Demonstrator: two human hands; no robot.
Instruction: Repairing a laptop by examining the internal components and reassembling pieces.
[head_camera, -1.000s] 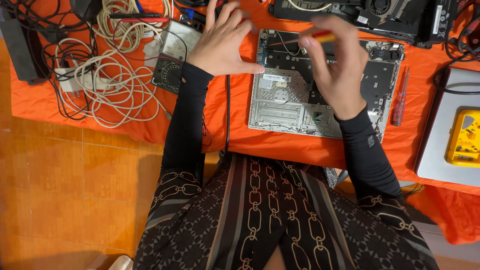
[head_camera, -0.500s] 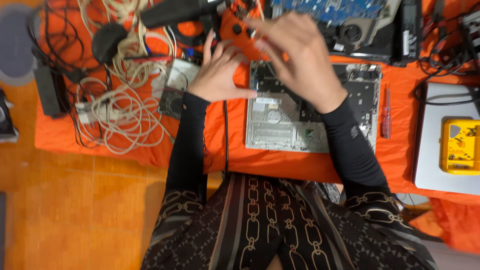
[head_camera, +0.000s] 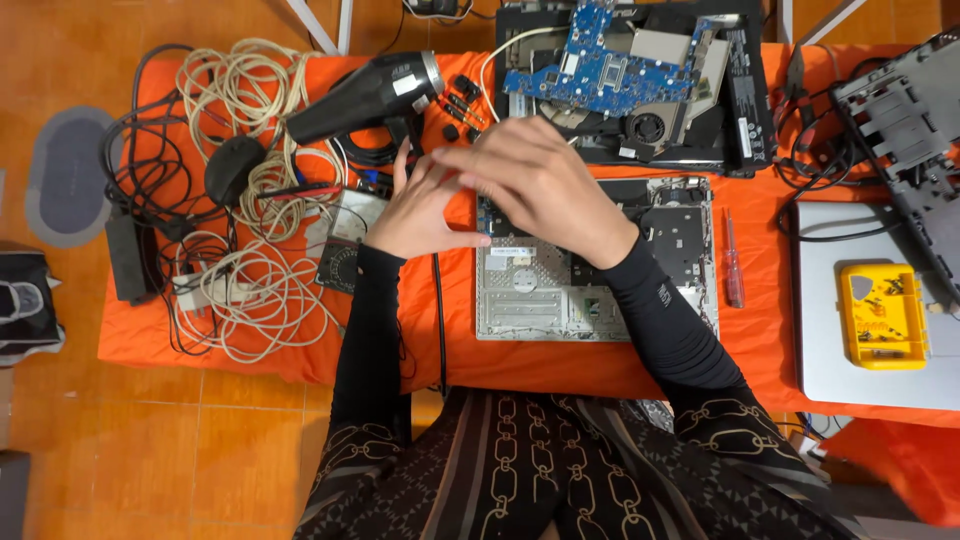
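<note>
1. Opened laptop base (head_camera: 590, 290), silver-grey, lying flat near the middle of the desk's front edge, on the orange cloth (head_camera: 600, 365); inner frame bare, dark cut-outs along its far and right parts, a pale round patch on its left half.
2. Right hand (head_camera: 545, 185) held over the far left corner of that base, fingers stretched toward the left; grip narrow, fingertips drawn together; cannot tell whether anything small is pinched there.
3. Left hand (head_camera: 420, 210) just left of the base's far left corner, thumb pointing toward the base, fingers up and meeting the right hand's fingertips; grip loosely closed, contents not visible.
4. Blue circuit board (head_camera: 610, 60) resting on a black laptop shell (head_camera: 740, 110) at the far edge, beyond the hands.
5. Black hair dryer (head_camera: 365, 95) lying toward the far left, nozzle pointing right, just beyond the left hand.
6. Tangle of white and black cables (head_camera: 250, 280) covering the left end of the desk.
7. Red-handled screwdriver (head_camera: 733, 260) lying just right of the base.
8. Yellow parts box (head_camera: 885, 315) on a silver laptop lid (head_camera: 830, 360) at the right end.
</note>
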